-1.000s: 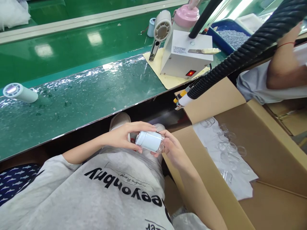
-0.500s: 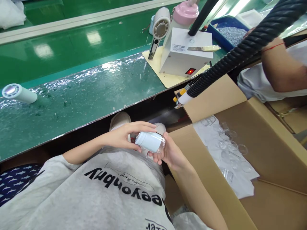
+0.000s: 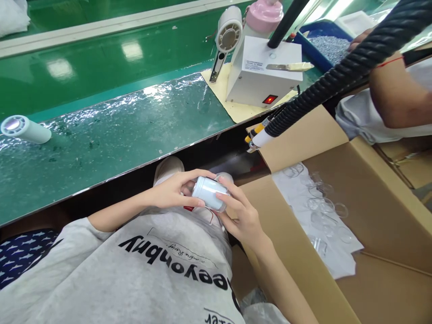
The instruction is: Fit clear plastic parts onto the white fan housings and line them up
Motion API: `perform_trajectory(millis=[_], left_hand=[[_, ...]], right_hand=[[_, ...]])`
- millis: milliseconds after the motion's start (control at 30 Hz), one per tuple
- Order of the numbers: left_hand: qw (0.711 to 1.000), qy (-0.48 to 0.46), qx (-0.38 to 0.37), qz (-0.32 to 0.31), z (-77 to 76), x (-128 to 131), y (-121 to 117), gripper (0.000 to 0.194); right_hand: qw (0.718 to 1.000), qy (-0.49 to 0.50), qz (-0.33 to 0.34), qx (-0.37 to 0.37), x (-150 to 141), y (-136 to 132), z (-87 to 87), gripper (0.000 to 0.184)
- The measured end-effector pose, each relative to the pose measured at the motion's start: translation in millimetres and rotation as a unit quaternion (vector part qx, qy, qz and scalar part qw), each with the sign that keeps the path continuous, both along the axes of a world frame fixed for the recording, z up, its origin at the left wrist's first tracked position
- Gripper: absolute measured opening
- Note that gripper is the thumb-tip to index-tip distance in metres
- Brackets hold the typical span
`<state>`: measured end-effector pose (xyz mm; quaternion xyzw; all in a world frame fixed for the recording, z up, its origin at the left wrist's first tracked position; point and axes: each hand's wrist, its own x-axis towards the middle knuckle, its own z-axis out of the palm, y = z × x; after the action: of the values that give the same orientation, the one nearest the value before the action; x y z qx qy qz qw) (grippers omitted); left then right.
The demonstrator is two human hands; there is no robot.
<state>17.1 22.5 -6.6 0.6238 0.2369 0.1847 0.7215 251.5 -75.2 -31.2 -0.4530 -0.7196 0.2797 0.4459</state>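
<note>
Above my lap I hold a light blue cylinder (image 3: pixel 207 192) with a clear, glossy cover round it. My left hand (image 3: pixel 172 189) grips its left end, thumb below and fingers over the top. My right hand (image 3: pixel 245 218) closes on its right end, fingertips lying across the clear cover. The cylinder's far end is hidden by my right fingers. A similar light blue cylinder with a grille end (image 3: pixel 25 129) lies on the bench to the left.
A cardboard box (image 3: pixel 381 211) at right holds clear plastic rings (image 3: pixel 320 207) on white sheet. A white machine (image 3: pixel 265 72) with a lit red switch, a handheld fan (image 3: pixel 227 33) and a ribbed black hose (image 3: pixel 320 85) are nearby. A co-worker's arm (image 3: pixel 394 94) is at right.
My right hand has turned from cupping the cylinder's end from below to laying its fingers over the top. The cylinder has shifted slightly; my left hand keeps its grip.
</note>
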Motion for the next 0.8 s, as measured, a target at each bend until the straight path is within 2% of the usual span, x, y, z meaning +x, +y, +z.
perform_trajectory(millis=[100,200,300,433,567,633,700,767,800], left_hand=[[0.999,-0.005,0.035,-0.026,2.4,-0.9,2.9,0.074],[0.995,-0.026,0.076,-0.051,4.1,-2.5,5.4,0.079],[0.996,-0.036,0.046,-0.065,1.7,-3.9,5.1,0.079],[0.998,-0.016,-0.032,-0.061,-6.7,-4.9,3.1,0.087],[0.995,-0.007,-0.074,-0.06,-17.2,-2.7,-0.5,0.091],[0.993,-0.001,-0.101,-0.058,-22.1,-2.1,-4.6,0.09],[0.991,0.015,-0.127,-0.044,-25.9,-4.7,-6.2,0.084],[0.993,0.043,-0.11,-0.021,-29.0,-10.1,1.7,0.076],[0.996,0.059,-0.067,0.002,-30.8,-11.8,10.7,0.073]], right_hand=[[0.991,0.101,0.02,-0.087,0.5,0.5,2.2,0.048],[0.952,0.221,0.035,-0.209,0.5,0.9,6.8,0.057],[0.927,0.262,0.02,-0.266,0.6,-0.1,10.5,0.056],[0.921,0.264,0.006,-0.286,2.0,-2.3,9.5,0.054],[0.912,0.272,-0.003,-0.308,-3.1,-4.9,2.8,0.052],[0.912,0.259,-0.001,-0.319,-9.7,-6.5,0.5,0.057],[0.923,0.209,0.008,-0.322,-12.8,-5.5,-1.0,0.066],[0.938,0.138,-0.013,-0.319,-2.2,-0.1,-3.0,0.069],[0.942,0.102,-0.049,-0.317,10.9,3.0,-4.3,0.065]])
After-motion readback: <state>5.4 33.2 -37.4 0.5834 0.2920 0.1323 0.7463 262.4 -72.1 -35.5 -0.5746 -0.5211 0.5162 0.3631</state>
